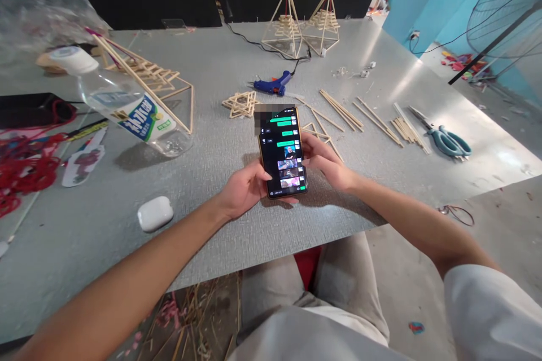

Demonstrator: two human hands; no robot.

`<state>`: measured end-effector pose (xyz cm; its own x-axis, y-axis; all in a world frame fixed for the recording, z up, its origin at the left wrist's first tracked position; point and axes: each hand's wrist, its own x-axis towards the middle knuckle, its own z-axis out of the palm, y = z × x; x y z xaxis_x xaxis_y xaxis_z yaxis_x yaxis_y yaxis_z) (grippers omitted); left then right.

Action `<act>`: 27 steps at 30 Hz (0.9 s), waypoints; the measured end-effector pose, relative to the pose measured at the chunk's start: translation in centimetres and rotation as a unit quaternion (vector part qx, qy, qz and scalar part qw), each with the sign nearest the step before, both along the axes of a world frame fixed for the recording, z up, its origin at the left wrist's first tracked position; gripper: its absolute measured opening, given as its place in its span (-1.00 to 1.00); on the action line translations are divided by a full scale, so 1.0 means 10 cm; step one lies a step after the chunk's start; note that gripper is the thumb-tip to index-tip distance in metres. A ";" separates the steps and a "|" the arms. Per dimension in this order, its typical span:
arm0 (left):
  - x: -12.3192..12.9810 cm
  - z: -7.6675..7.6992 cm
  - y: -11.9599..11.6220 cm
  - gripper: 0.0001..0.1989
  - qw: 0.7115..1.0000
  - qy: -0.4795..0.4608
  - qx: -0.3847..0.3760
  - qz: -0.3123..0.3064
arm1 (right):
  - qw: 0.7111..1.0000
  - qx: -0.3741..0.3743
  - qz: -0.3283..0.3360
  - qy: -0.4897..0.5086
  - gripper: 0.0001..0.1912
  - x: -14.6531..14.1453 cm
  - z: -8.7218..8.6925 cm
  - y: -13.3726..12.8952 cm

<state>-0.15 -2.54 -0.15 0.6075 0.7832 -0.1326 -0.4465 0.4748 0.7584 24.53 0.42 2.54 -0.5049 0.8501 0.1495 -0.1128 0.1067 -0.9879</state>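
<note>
A smartphone (283,152) with a lit chat screen is held upright over the front part of the table. My left hand (248,189) grips its lower left side, the thumb on the edge of the screen and fingers behind. On the right side, my right hand (325,162) is wrapped round the phone's edge with the thumb by the screen. Just behind the phone lies a star-shaped piece of wooden sticks (240,105). A frame of thin sticks (318,131) is partly hidden by the phone and my right hand.
Farther back sits a blue glue gun (273,86). Loose sticks (341,110) and scissors (449,141) lie right. Two stick pyramids (288,22) stand at the back. Left are a plastic bottle (127,107), another stick frame (161,76), a white earphone case (155,214) and red cord (29,163).
</note>
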 end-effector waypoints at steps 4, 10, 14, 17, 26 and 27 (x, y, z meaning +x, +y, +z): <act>0.01 0.02 0.00 -0.44 1.000 0.007 -0.004 0.007 | 1.000 -0.003 -0.003 -0.001 -0.48 0.00 0.02 0.00; 0.00 0.02 0.00 -0.44 1.000 0.011 -0.003 0.000 | 1.000 0.007 0.003 -0.002 -0.50 0.00 0.03 0.00; 0.01 0.03 0.00 -0.48 1.000 0.007 0.000 0.005 | 1.000 0.007 0.002 -0.002 -0.49 0.00 0.03 0.00; 0.02 0.05 -0.01 -0.50 1.000 0.008 -0.003 0.010 | 1.000 0.007 0.001 -0.003 -0.49 -0.01 0.02 0.00; 0.02 0.03 -0.01 -0.49 1.000 0.002 0.003 0.004 | 1.000 0.003 0.004 0.001 -0.49 0.00 0.00 0.01; 0.02 0.02 -0.01 -0.49 1.000 -0.001 0.004 0.002 | 1.000 0.003 0.004 0.000 -0.49 0.00 -0.01 0.01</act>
<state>0.03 -2.60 0.05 0.6053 0.7862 -0.1247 -0.4493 0.4668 0.7618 24.51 0.55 2.46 -0.5109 0.8456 0.1543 -0.1134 0.1117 -0.9873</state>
